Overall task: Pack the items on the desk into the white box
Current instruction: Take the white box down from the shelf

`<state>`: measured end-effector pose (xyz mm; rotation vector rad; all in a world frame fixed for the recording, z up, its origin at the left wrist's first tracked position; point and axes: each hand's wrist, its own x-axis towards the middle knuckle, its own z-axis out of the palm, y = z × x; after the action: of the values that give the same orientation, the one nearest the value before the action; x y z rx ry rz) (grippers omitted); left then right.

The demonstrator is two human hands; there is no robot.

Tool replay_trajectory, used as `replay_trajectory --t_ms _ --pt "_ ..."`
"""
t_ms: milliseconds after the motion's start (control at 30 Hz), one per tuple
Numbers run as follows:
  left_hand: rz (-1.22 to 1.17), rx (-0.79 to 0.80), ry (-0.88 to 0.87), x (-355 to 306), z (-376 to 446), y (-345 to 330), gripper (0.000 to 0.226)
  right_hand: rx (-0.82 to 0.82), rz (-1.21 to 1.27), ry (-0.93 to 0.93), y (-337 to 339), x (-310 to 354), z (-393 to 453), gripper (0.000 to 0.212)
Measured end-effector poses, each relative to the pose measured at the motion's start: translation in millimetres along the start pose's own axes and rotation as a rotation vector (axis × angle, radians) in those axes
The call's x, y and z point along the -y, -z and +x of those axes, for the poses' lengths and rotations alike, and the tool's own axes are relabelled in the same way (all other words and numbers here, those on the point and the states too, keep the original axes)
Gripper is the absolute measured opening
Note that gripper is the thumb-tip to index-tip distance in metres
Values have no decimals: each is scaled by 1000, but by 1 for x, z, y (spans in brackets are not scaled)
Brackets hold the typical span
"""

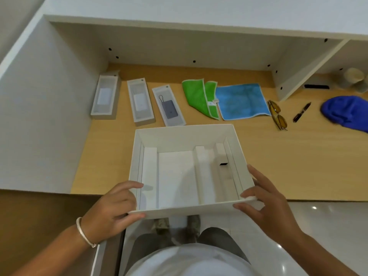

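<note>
An open white box (185,134) with white dividers inside sits at the desk's front edge, its near side jutting past the edge. My left hand (111,208) grips its near left corner and my right hand (266,202) grips its near right corner. Behind the box lie three narrow product boxes: a left one (105,96), a middle one (140,102) and one showing a grey power bank (168,105). To their right lie a green cloth (199,96), a blue cloth (242,100), yellow-lensed glasses (277,114), a dark pen (301,112) and a blue fabric item (346,110).
A white shelf frame (179,46) encloses the wooden desk (298,160) at left, back and right. A pale cup (354,78) and a dark flat object (316,86) stand in the right compartment. Below the desk edge are my legs and a shiny tiled floor.
</note>
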<state>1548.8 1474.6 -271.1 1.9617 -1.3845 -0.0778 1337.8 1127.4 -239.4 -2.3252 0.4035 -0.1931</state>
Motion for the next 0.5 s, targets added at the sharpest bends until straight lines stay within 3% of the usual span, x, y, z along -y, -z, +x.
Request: replay_trajectory --t_ms 200,500 --pt "35 35 19 13 2 -5 25 -12 20 -15 -19 -12 3 21" --pt "86 128 281 9 21 1 26 -40 -15 16 -40 -21 20 27"
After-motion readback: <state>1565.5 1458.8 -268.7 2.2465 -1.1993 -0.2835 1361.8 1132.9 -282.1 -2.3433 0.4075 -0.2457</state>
